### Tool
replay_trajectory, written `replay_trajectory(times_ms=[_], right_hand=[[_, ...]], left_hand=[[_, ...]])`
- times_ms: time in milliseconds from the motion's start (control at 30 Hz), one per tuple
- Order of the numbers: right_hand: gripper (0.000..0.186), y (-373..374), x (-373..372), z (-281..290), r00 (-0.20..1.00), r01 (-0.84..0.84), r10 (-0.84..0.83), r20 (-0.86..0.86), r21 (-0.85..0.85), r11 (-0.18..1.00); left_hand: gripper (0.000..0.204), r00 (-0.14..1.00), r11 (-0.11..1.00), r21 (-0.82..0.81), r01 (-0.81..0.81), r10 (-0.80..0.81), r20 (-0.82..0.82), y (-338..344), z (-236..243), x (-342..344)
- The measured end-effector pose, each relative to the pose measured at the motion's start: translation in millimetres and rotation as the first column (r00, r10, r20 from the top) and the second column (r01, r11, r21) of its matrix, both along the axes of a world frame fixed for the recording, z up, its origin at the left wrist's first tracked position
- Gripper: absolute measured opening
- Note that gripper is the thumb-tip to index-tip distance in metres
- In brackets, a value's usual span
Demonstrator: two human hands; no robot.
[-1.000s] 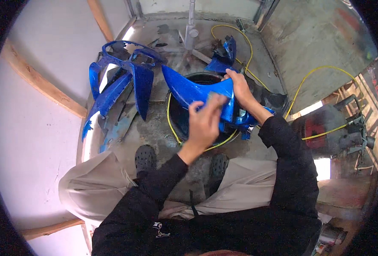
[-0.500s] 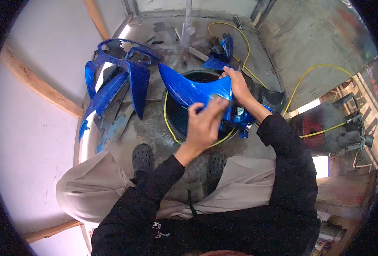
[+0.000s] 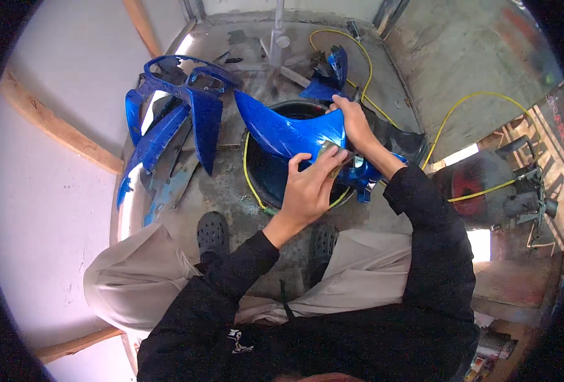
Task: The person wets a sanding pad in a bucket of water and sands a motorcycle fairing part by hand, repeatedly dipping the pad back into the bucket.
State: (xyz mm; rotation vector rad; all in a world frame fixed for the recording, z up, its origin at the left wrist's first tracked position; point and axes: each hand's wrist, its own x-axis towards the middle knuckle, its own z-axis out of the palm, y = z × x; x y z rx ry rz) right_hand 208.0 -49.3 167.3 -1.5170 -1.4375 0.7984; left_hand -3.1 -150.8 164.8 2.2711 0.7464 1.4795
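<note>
A glossy blue motorcycle fairing panel [image 3: 282, 130] lies tilted over a round black tub [image 3: 269, 181]. My right hand [image 3: 356, 127] is closed around its right end, thumb side up along the edge. Against the panel's lower right surface, my left hand [image 3: 310, 184] presses a small grey-brown sanding pad [image 3: 330, 150] with its fingertips. Most of that pad is hidden under the fingers, so whether it is paper or sponge is unclear. Below my right wrist, more blue plastic [image 3: 366, 184] shows at the tub's right side.
Several blue fairing parts [image 3: 196, 114] lie on the floor at left. Another blue piece [image 3: 326, 83] rests beyond the tub. A yellow hose [image 3: 447, 127] runs around the tub to a compressor [image 3: 479, 188] on the right. A pale pipe [image 3: 278, 38] stands at the back.
My left hand, blurred before, is now sharp and slightly lower right on the panel, with the sanding pad showing. The right hand keeps its grip.
</note>
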Motion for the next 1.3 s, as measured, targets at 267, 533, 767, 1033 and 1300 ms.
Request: replay_trajectory(times_ms=[267, 533, 767, 1033, 1300], right_hand=[[0.034, -4.0, -12.1, 7.0, 0.984, -0.060, 0.053, 0.168, 0.037, 0.998], [0.035, -6.8, 3.3, -3.7, 0.995, -0.020, 0.015, 0.103, 0.048, 0.999], [0.030, -4.9, -4.7, 1.4, 0.981, -0.077, 0.071, 0.181, 0.028, 0.997], [0.031, -3.8, 0.9, -1.7, 0.992, -0.021, 0.021, 0.120, -0.002, 1.000], [0.031, -9.1, -18.0, 14.9, 0.994, -0.021, 0.018, 0.106, 0.024, 0.999]], left_hand=[[0.028, 0.901, 0.888, -0.164, -0.431, 0.433, -0.021, 71.0, -12.6, -47.1], [0.037, 0.997, 0.998, 0.040, 0.058, -0.056, -0.051, -1.0, 5.0, 3.8], [0.029, 0.880, 0.873, -0.205, -0.442, 0.466, 0.086, 74.3, -22.0, -42.7], [0.033, 0.998, 0.998, 0.003, -0.056, 0.056, -0.030, 10.9, 4.4, -0.4], [0.032, 0.932, 0.923, -0.151, -0.354, 0.361, 0.025, 61.1, -7.3, -35.1]])
